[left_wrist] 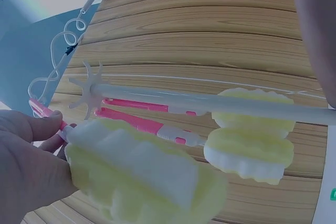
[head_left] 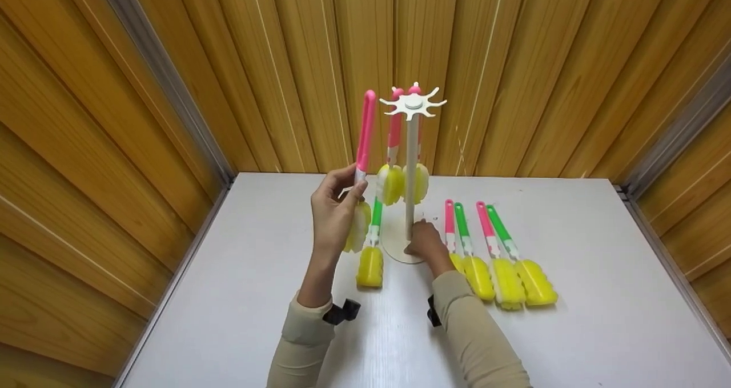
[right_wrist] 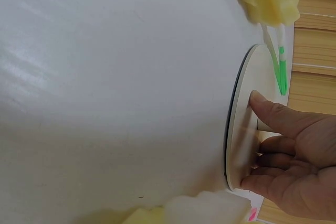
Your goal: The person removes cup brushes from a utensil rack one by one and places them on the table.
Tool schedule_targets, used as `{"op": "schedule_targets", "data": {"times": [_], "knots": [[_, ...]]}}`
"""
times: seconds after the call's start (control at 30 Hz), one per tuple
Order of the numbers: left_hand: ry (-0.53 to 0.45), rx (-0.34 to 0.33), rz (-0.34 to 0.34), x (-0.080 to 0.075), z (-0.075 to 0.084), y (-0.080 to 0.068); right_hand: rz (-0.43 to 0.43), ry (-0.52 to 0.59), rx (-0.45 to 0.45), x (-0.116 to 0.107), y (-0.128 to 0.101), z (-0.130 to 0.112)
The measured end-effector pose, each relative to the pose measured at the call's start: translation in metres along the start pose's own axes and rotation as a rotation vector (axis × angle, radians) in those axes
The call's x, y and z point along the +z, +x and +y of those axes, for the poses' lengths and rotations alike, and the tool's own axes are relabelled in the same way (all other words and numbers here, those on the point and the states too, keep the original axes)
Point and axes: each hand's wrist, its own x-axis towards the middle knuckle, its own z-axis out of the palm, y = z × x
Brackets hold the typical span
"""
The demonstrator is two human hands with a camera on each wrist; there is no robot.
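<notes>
A pink-handled sponge brush (head_left: 364, 148) was gripped upright by the left hand (head_left: 334, 205); the rack base (right_wrist: 239, 124) was pressed by flat right hand (head_left: 424, 240) fingers; tipping was judged possible if released.

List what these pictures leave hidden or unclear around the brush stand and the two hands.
- Head view: the right hand covers the foot of the stand, so its grip there is unclear.
- Head view: the sponge of the pink brush sits partly behind the left hand.
- Right wrist view: the stand's pole is cut off by the edge.
- Left wrist view: how the hanging brushes hook on is too blurred.
</notes>
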Motion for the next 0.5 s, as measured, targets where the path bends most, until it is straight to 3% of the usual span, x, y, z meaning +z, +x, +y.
{"op": "schedule_targets", "data": {"times": [0.5], "knots": [[-0.036,-0.006,0.049,-0.017,-0.007,0.001,0.007,-0.024,0.007,-0.001,-0.001,-0.002]]}}
